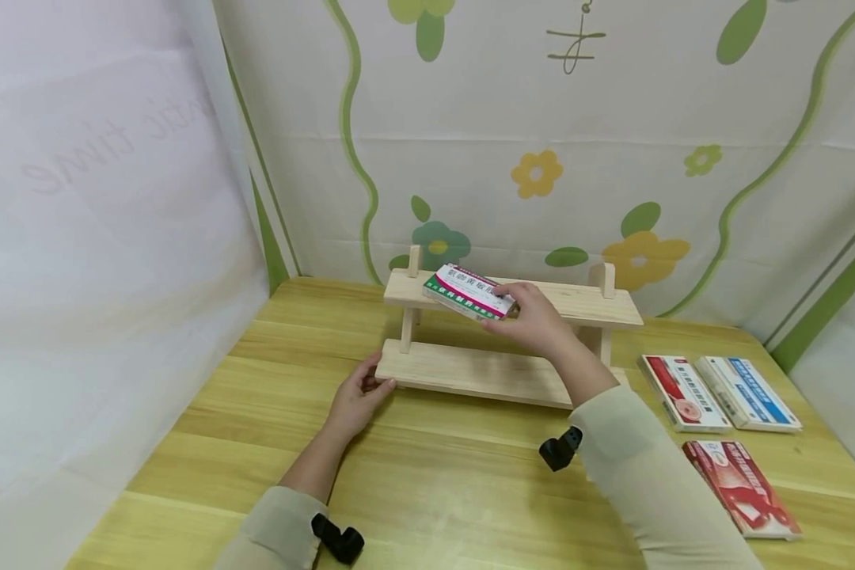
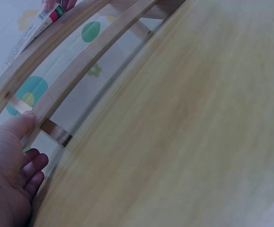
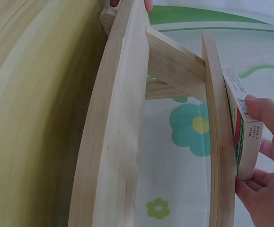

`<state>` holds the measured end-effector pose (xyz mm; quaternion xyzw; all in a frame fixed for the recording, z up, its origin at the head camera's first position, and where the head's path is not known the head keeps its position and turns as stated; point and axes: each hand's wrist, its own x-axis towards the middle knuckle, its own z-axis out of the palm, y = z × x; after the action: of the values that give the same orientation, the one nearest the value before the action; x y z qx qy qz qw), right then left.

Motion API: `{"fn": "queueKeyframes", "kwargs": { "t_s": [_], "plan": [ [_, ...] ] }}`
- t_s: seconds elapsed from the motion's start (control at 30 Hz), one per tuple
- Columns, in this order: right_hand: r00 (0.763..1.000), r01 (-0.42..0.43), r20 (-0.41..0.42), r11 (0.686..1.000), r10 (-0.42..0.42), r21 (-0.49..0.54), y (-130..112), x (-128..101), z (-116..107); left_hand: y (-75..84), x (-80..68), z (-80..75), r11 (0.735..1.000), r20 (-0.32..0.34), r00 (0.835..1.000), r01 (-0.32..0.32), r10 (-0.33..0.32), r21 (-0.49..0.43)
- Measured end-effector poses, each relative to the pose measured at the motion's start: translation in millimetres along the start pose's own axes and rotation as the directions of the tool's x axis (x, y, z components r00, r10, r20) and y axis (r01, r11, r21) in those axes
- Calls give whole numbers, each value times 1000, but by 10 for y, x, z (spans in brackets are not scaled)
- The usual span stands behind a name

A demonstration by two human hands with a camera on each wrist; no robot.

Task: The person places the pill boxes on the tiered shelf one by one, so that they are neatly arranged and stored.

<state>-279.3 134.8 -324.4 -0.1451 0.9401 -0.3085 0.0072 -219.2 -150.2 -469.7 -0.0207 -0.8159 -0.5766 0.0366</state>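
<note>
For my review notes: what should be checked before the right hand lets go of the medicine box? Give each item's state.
1. Right hand grips the medicine box: ok.
2. Left hand holds the left end of the lower board: ok.
3. Medicine box lined up with the upper board: not ok, it sits at an angle.
4. Medicine box fully supported underneath: cannot tell.
5. Red box apart from the shelf: ok, on the table.

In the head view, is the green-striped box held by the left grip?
No, the right grip holds the green-striped box, while the left grip holds the end of the lower shelf.
</note>
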Motion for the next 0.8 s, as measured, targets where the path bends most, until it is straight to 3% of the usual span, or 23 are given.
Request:
{"fn": "queueKeyframes", "kwargs": {
  "t_s": [0.23, 0.53, 0.8],
  "plan": [
    [1000, -18, 13, 1000, 17, 22, -6, 16, 37, -14, 15, -1, 1000, 12, 1000, -3, 3, 9],
    [997, -9, -83, 994, 0, -107, 31, -20, 55, -6, 11, -9, 1000, 7, 1000, -6, 6, 3],
    [993, 1, -121, 994, -14, -105, 63, 9, 82, -2, -9, -8, 1000, 5, 1000, -10, 11, -9]
  ]
}}
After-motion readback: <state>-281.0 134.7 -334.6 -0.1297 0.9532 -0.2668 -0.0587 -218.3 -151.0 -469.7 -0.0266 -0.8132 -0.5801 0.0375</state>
